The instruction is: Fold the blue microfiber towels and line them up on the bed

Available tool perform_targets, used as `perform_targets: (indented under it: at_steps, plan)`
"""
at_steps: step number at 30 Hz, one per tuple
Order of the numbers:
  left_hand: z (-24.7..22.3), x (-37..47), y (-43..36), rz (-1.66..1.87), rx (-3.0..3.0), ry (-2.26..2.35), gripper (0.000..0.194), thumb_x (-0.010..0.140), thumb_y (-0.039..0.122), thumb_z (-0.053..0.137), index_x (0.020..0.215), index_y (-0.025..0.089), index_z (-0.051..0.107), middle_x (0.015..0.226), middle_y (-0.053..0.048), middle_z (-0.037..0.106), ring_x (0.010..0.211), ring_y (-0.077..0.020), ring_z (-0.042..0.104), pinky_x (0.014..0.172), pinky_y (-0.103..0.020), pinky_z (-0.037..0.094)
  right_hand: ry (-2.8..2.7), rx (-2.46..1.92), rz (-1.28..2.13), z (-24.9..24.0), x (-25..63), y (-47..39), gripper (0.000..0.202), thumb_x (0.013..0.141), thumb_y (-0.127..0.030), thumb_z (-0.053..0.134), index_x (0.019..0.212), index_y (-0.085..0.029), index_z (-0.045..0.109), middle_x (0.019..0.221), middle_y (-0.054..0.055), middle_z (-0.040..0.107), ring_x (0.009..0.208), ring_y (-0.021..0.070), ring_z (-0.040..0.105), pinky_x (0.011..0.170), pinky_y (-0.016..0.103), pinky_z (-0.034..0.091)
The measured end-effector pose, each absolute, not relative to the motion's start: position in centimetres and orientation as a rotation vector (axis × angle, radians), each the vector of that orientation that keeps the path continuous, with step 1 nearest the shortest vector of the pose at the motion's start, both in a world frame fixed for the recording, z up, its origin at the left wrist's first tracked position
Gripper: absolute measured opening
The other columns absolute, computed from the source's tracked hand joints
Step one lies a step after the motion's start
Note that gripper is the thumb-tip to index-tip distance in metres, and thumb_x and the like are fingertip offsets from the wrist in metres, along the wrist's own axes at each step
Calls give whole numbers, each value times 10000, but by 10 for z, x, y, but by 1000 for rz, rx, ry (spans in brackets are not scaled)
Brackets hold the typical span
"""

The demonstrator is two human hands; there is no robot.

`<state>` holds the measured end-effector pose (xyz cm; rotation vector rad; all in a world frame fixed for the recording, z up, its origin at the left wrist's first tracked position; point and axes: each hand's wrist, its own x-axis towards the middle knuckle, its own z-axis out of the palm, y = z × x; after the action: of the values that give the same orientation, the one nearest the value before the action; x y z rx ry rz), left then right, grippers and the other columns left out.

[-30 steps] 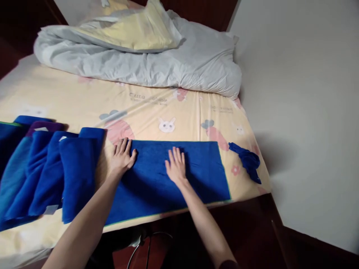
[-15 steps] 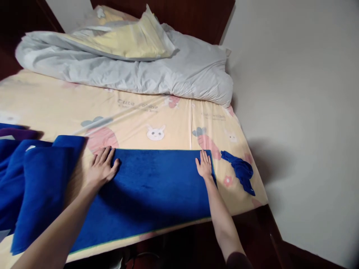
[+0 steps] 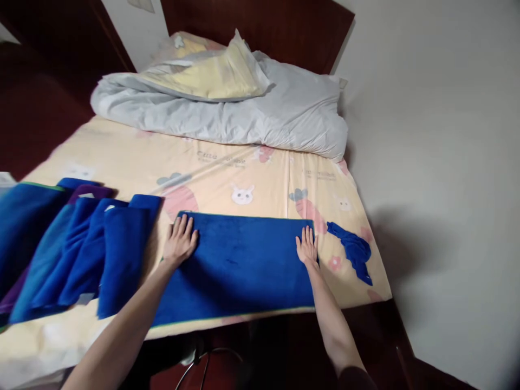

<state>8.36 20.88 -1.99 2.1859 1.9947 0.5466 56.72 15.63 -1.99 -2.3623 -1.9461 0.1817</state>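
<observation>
Blue towel (image 3: 247,260) lies flat on bed (image 3: 264,170), near edge close to bed's front edge. Your left hand (image 3: 181,241) presses far left corner, right hand (image 3: 307,246) far right corner; both grips spread, palms down, pinching nothing. Risks, my read: uneven push could bunch towel or drag bedsheet; pulling toward you could slip hem over edge; left forearm swing could disturb folded towels (image 3: 125,254) beside it.

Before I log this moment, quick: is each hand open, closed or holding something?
Left hand: open, flat on the blue cloth near its far left corner, gripping nothing.
Right hand: open, flat near the cloth's far right corner, gripping nothing.
</observation>
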Motion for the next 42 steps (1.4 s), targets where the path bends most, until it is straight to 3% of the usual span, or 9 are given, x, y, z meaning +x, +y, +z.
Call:
perform_targets:
  at_steps: [9, 17, 21, 24, 27, 29, 33, 37, 42]
  plan:
    - [-36, 52, -20, 485, 2169, 1914, 713, 961, 376, 328, 1628, 241, 113, 1688, -53, 139, 1551, -281, 150, 1269, -549, 153, -2043, -2261, 63, -32, 596, -14, 635, 1051, -444, 147, 1605, -144, 231, 1655, 95, 264, 1544, 190, 197, 1265, 437, 135]
    - [-31, 37, -46, 513, 2230, 1833, 658, 980, 391, 277, 1571, 102, 298, 1654, -166, 237, 1550, -288, 159, 1240, -540, 196, -1832, -2573, 172, -13, 575, -114, 642, 1020, -425, 216, 1544, -93, 380, 1642, 138, 281, 1549, 260, 172, 1234, 536, 162]
    - [-32, 12, -80, 445, 2286, 1781, 659, 937, 364, 339, 1508, 39, 401, 1603, -218, 331, 1512, -332, 277, 1200, -535, 293, -1804, -2489, 463, -10, 518, -207, 618, 999, -492, 310, 1449, -134, 535, 1583, 178, 397, 1496, 294, 325, 1167, 528, 319]
    - [-35, -8, -109, 444, 2300, 1762, 611, 907, 323, 373, 1461, 93, 493, 1567, -181, 413, 1472, -311, 371, 1197, -510, 315, -1635, -2376, 436, -5, 467, -264, 632, 977, -523, 387, 1470, -150, 515, 1603, 161, 368, 1509, 322, 292, 1162, 498, 351]
    - [-34, -18, -130, 449, 2263, 1711, 511, 918, 340, 377, 1325, 171, 635, 1434, -127, 589, 1423, -284, 455, 1220, -524, 279, -1511, -2234, 346, 10, 423, -298, 518, 967, -481, 442, 1358, -197, 630, 1564, 117, 446, 1516, 361, 258, 1209, 590, 234]
    - [-31, -18, -138, 481, 2225, 1690, 472, 926, 351, 380, 1253, 196, 683, 1378, -97, 640, 1418, -278, 462, 1221, -536, 277, -1433, -2103, 438, 22, 397, -307, 423, 958, -468, 482, 1222, -232, 712, 1413, 107, 611, 1427, 362, 424, 1203, 632, 218]
    - [-25, -12, -142, 545, 2188, 1703, 435, 921, 344, 395, 1186, 217, 715, 1345, -80, 666, 1410, -274, 473, 1221, -536, 276, -1064, -1713, 964, 32, 342, -303, 457, 918, -596, 554, 1096, -219, 743, 1119, 131, 750, 1021, 315, 714, 966, 526, 534]
    - [-24, -8, -139, 534, 2166, 1719, 429, 914, 346, 394, 1160, 220, 722, 1291, -71, 701, 1391, -270, 495, 1220, -519, 283, -864, -1468, 1277, 24, 301, -290, 574, 818, -672, 671, 1092, -169, 720, 1012, 136, 764, 768, 268, 743, 714, 425, 595]
    - [-22, -1, -134, 502, 2169, 1771, 416, 911, 344, 393, 1122, 218, 729, 1250, -78, 722, 1374, -266, 512, 1214, -498, 295, -680, -1384, 1328, 23, 301, -261, 591, 767, -624, 752, 1141, -171, 689, 999, 115, 768, 770, 240, 738, 737, 402, 588]
